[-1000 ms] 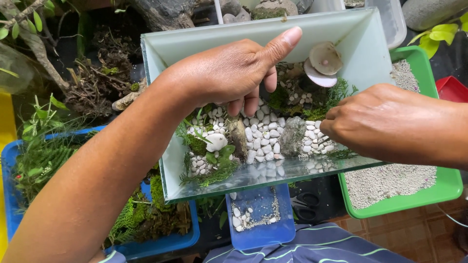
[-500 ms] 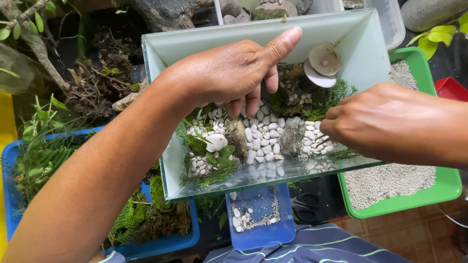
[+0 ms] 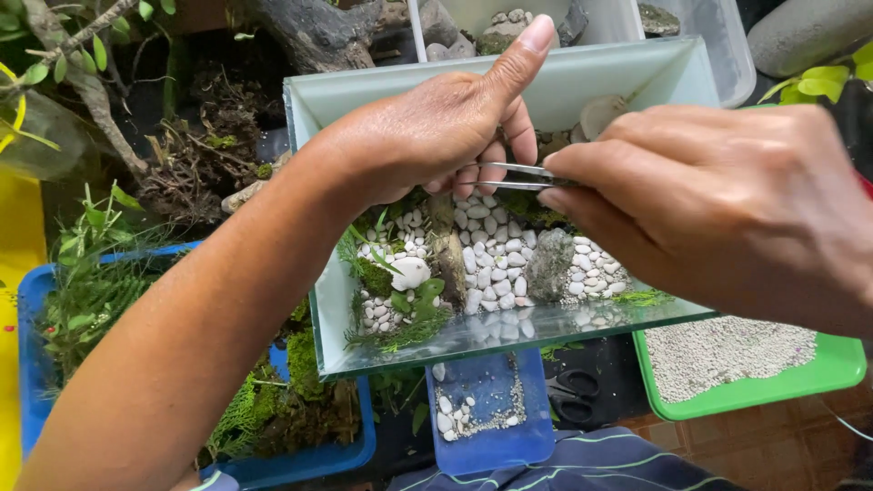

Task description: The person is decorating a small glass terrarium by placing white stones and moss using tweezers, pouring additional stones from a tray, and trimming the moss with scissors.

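Note:
My left hand (image 3: 427,136) hovers over a glass tank (image 3: 618,68), thumb raised and fingers curled; what lies inside the fingers is hidden. My right hand (image 3: 718,200) grips thin metal tweezers (image 3: 514,175), whose far end reaches in under the left fingers. Below the hands, the tank holds white pebbles (image 3: 496,250), a grey rock (image 3: 550,264), a brown upright stone (image 3: 446,250), small green plants (image 3: 400,300) and a pale shell (image 3: 600,114), partly hidden behind my right hand.
A small blue tray (image 3: 496,445) with a few pebbles sits in front of the tank, black scissors (image 3: 573,391) beside it. A green tray (image 3: 755,391) of pale gravel is at right, a blue tray (image 3: 36,382) of moss and ferns at left. Driftwood (image 3: 318,32) and roots lie behind.
My right hand has lifted out of the tank's right side and come up to the left hand, with tweezers now showing between them. The left hand rose slightly.

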